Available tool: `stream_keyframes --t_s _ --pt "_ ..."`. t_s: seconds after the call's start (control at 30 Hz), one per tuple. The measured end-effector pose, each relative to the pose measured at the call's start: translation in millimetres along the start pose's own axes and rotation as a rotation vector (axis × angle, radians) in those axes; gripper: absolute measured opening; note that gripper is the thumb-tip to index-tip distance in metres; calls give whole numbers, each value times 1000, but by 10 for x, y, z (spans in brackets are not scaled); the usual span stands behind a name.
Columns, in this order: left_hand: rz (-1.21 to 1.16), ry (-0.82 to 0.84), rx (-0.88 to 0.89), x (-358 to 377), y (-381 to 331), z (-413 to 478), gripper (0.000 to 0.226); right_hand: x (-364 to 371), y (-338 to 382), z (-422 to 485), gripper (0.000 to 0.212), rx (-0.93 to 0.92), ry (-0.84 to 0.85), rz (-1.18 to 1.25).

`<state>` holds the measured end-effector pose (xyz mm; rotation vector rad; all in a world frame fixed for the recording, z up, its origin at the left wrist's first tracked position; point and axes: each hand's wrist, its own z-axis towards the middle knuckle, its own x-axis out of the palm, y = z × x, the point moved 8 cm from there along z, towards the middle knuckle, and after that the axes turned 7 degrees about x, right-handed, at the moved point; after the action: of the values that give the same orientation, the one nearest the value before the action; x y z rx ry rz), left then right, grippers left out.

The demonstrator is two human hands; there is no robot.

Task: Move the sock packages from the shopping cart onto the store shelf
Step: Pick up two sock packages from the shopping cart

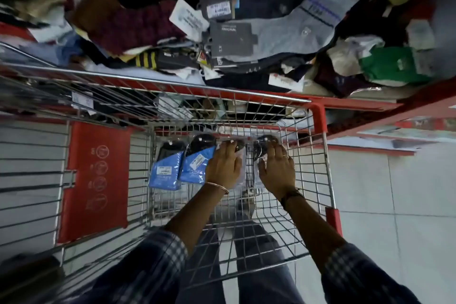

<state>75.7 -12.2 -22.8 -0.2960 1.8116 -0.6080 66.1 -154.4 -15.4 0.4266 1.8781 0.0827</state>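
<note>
Now both hands reach into cart (320,180): left hand (223,164) & right hand (277,170), fingers spread flat on clear sock packs; two blue packs (167,173) lie left.

"ORIGINAL" on a dark sock card (230,38)

Both arms reach straight forward and down, roughly parallel, checked shirt sleeves pushed up to about the elbows. The left hand (223,163) is palm down, fingers spread a bit and pressed flat, with a thin gold-coloured bangle (218,186) round the wrist. The right hand (277,170) is also palm down, fingers splayed and slightly curled, a slim ring (285,156) on one finger and a dark thread band (291,195) at the wrist. Can't tell whether either one is actually gripping.
</note>
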Motion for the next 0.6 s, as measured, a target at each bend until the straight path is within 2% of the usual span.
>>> stream_keyframes --t_s 0.17,0.37,0.47,0.6 --pt "70 80 -167 408 240 94 65 417 -230 130 75 175 117 -39" --pt "87 54 -267 580 389 272 84 561 -271 328 86 268 91 -11" --pt "151 66 -284 617 436 346 81 556 -275 447 86 294 39 -5" --pt "122 82 -301 638 406 427 70 557 -281 570 80 341 16 14"
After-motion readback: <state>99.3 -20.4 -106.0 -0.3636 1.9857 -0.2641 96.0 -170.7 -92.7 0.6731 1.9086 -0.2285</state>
